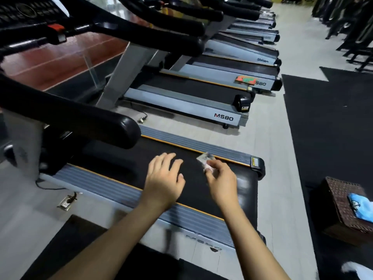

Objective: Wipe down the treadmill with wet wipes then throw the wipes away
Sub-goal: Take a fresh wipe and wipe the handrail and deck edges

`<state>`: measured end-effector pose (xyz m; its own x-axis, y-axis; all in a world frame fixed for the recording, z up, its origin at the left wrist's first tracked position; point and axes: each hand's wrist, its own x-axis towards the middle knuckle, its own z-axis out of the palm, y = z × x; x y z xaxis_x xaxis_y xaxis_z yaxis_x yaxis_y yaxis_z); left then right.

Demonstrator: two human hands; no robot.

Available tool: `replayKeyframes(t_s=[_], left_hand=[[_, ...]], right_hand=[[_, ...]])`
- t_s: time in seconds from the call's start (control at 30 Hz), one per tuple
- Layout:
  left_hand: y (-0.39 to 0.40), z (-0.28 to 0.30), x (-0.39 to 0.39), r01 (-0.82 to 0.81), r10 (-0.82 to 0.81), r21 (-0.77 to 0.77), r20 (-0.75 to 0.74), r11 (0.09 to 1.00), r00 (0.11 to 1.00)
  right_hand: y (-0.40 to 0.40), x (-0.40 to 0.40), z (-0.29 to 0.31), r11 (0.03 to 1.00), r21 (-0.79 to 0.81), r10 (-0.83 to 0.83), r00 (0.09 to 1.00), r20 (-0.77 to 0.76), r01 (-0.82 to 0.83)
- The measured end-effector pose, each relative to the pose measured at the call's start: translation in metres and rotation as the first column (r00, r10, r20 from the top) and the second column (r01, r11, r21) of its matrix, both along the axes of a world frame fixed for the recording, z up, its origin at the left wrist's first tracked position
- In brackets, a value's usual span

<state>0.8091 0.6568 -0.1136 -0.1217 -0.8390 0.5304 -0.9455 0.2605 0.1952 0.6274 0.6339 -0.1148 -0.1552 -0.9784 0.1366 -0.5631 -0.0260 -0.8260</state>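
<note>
Gym floor stretches off ahead of me, pale tiles with a long row of treadmills running away to the top of the view and dark rubber mats (pixel 327 122) to my right. Nearest is my treadmill (pixel 193 146), its black belt (pixel 129 158) under both my hands, grey ribbed side rails with orange trim either side, handrail (pixel 84 124) jutting in from the left. Off to the right sits a brown wicker basket (pixel 339 203) with something blue on top; whether that's the bin, I can't tell.

My left hand (pixel 163 178) hovers over the belt, fingers spread and loose, holding nothing. My right hand (pixel 220 178) has its grip pinched on a small crumpled wet wipe (pixel 205 159), held near the far rail by just the fingertips.

Risk now: that wipe is bunched tiny, so I reckon it'll smear a thin stripe and miss patches. A fingertip pinch could slip on the grippy belt and drop it. Leaning on the belt with my left hand might shift it under me.
</note>
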Motion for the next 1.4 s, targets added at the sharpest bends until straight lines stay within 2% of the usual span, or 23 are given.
replayKeyframes(t_s=[0.17,0.47,0.7,0.93,1.1,1.27,1.4], left_hand=[[-0.021,-0.02,-0.038,-0.061,0.061,0.134,0.001,0.989,0.998],[-0.081,-0.059,-0.088,-0.067,0.083,0.266,-0.048,0.962,0.995],[-0.116,-0.079,-0.14,-0.096,0.137,0.343,-0.098,0.935,0.986],[-0.146,-0.095,-0.199,-0.206,0.25,0.34,-0.09,0.917,0.964],[-0.175,-0.104,-0.279,-0.336,0.387,0.331,-0.099,0.882,0.917],[-0.192,-0.105,-0.402,-0.472,0.521,0.305,-0.104,0.827,0.847],[-0.2,-0.092,-0.498,-0.513,0.57,0.36,-0.067,0.779,0.819]], right_hand=[[-0.028,-0.049,-0.02,0.999,0.022,0.041,0.995,-0.091,-0.039],[-0.092,-0.11,-0.041,0.988,0.131,0.108,0.962,-0.25,-0.077],[-0.139,-0.159,-0.047,0.985,0.163,0.098,0.963,-0.25,-0.058],[-0.184,-0.21,-0.06,0.963,0.209,0.211,0.959,-0.19,-0.171],[-0.242,-0.282,-0.071,0.928,0.192,0.355,0.915,-0.193,-0.319],[-0.303,-0.39,-0.081,0.853,0.149,0.522,0.806,-0.281,-0.5],[-0.324,-0.483,-0.086,0.827,0.173,0.563,0.789,-0.245,-0.535]])
